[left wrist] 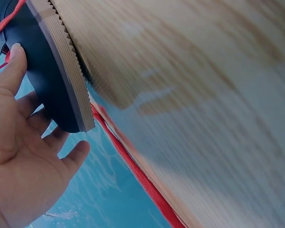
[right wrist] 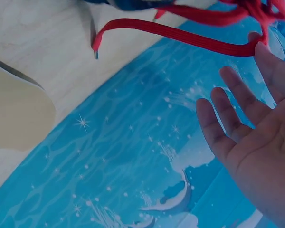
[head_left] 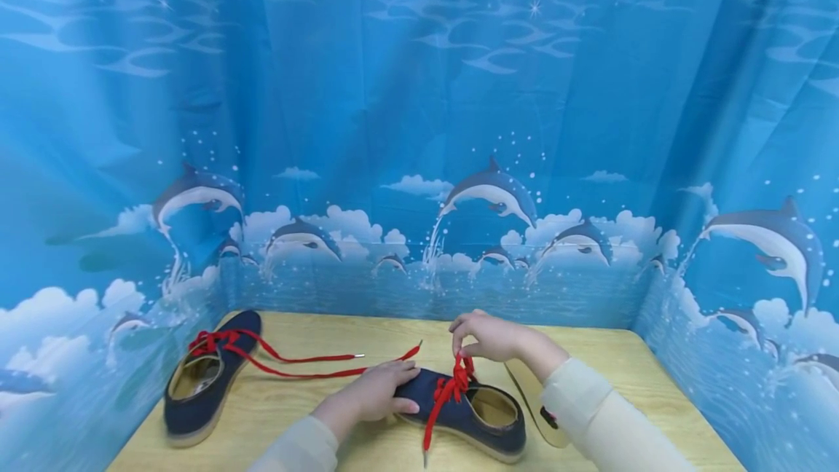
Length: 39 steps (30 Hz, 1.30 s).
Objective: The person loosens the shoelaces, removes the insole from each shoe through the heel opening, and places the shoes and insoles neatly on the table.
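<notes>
at lower centre, the left hand (head_left: pixel 375 392) holds the navy shoe (head_left: pixel 459 419), fingers spread; the right hand (head_left: pixel 488 337) pinches its red lace (right wrist: pixel 194 39) with fingertips.

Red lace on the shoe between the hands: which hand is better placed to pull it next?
Probably the right hand: it pinches the lace above the shoe, while the left hand holds the toe and seems better suited to steadying.
</notes>
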Available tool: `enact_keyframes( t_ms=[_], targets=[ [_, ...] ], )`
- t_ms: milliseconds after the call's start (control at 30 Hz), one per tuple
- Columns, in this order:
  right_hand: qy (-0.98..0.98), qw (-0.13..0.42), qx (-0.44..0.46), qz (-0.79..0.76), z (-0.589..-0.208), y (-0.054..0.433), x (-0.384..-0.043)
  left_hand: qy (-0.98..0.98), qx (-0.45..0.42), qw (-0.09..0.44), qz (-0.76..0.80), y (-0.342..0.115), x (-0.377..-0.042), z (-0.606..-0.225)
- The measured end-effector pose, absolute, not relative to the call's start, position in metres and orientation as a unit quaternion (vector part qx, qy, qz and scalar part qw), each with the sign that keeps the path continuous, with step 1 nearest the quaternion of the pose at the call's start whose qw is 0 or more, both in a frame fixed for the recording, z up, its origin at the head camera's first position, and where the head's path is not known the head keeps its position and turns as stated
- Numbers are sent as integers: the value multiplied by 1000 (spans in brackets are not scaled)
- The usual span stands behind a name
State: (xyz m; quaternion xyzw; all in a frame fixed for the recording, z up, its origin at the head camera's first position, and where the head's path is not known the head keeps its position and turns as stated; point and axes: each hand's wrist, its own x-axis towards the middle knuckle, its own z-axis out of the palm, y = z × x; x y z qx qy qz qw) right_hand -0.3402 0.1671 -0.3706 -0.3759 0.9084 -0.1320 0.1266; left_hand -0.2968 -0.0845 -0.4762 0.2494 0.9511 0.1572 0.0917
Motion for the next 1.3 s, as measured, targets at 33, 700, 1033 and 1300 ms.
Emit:
enact_keyframes(
  t_ms=[33,700,1033,1300],
  targets=[
    [908,122,-377,-135,-368,168,-340,951,248,95,158,-84,-297,-476],
    [928,-29,-296,-225,-353,192,-356,950,259,85,153,-85,-294,-474],
    [947,-33,-236,-214,-380,196,-366,950,264,79,149,-84,-294,-475],
    [950,-37,-233,-206,-386,200,-368,950,260,75,154,-85,-294,-474]
  ],
)
